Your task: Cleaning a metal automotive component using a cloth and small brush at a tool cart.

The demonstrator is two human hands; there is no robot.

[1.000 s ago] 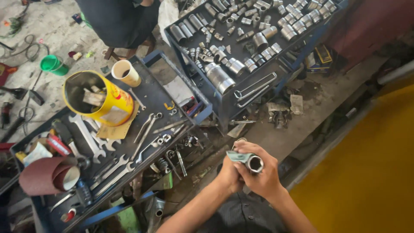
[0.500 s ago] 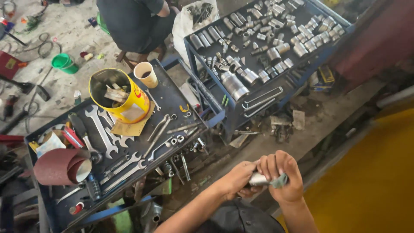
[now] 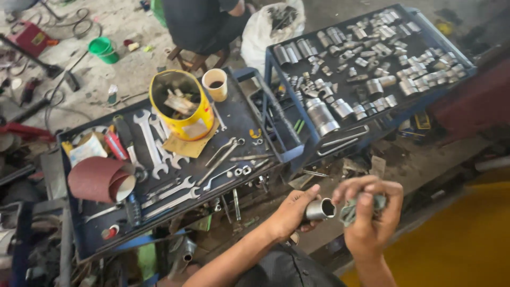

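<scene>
Gritty workshop floor; smooth steel socket (image 3: 320,209), crumpled rag (image 3: 355,208).

**Two trays behind, hands in front**

Left tray (image 3: 79,234): can (image 3: 183,106) at the back with cup (image 3: 215,84) just right, wrenches (image 3: 154,141) in front, sandpaper roll (image 3: 101,178) far left. Right tray (image 3: 433,37): sockets (image 3: 372,58) spread across. Before both, left hand (image 3: 292,212) around a metal sleeve (image 3: 320,209), right hand (image 3: 372,212) just beside, gripping a rag (image 3: 350,211).

Wrench-strewn blue tool tray (image 3: 90,234)
</scene>
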